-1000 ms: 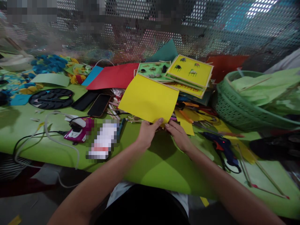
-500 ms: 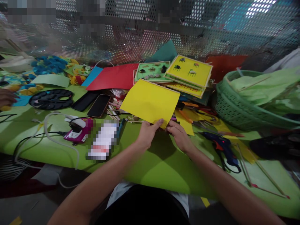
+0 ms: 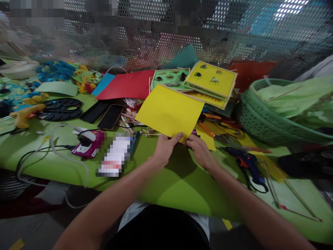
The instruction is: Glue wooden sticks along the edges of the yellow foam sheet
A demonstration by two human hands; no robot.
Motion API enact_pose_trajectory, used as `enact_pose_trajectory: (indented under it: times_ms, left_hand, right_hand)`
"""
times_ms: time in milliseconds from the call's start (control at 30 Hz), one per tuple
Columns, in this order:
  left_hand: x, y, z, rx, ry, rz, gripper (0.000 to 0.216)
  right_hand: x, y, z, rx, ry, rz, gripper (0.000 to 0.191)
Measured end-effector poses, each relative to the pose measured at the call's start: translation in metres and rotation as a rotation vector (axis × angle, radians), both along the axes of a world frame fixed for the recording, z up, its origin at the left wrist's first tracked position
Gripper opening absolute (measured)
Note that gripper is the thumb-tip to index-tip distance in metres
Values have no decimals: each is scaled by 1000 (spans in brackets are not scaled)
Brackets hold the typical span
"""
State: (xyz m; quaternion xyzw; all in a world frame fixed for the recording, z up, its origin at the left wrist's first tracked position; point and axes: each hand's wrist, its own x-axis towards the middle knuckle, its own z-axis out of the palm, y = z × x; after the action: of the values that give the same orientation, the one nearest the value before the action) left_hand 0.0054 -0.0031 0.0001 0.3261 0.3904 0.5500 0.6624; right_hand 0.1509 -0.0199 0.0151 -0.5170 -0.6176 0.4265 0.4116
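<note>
A yellow sheet of paper or card (image 3: 170,109) is held up above the table, tilted, with a thin pale strip along its far edge. My left hand (image 3: 168,147) pinches the near edge, thumb on top and fingers underneath. Close beside it, my right hand (image 3: 197,147) is closed on the near right corner; its fingertips are partly hidden behind the sheet. Sticks and crayon-like pieces (image 3: 127,121) lie partly under the sheet's left side. Right of my hands rests a blue glue gun (image 3: 246,161) with a small red light.
Framed yellow and green pictures (image 3: 210,80) are stacked at the back beside a red sheet (image 3: 127,85). A green basket (image 3: 273,118) stands right, near orange-handled scissors (image 3: 208,130). Leftward lie phones (image 3: 110,117), a magenta power adapter (image 3: 88,144) with cables, a black palette (image 3: 63,109) and a yellow glue gun (image 3: 23,116).
The yellow sheet has tilted and shifted slightly right in my hands. At the far left, another person's hand has gone from view, and a yellow glue gun now shows there.
</note>
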Motion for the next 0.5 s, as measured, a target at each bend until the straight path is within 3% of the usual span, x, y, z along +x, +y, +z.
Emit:
enact_pose_trajectory:
  times_ms: [167,367,500]
  left_hand:
    - [-5,1,1,-19,-14,-7,48]
    - [-6,0,1,-23,-5,-26,41]
    - [-2,-1,2,-17,-21,-16,43]
  right_hand:
    - [0,-1,0,-7,5,40,14]
    - [-1,-1,-6,-32,24,37,28]
    - [-3,0,-4,-52,42,44,22]
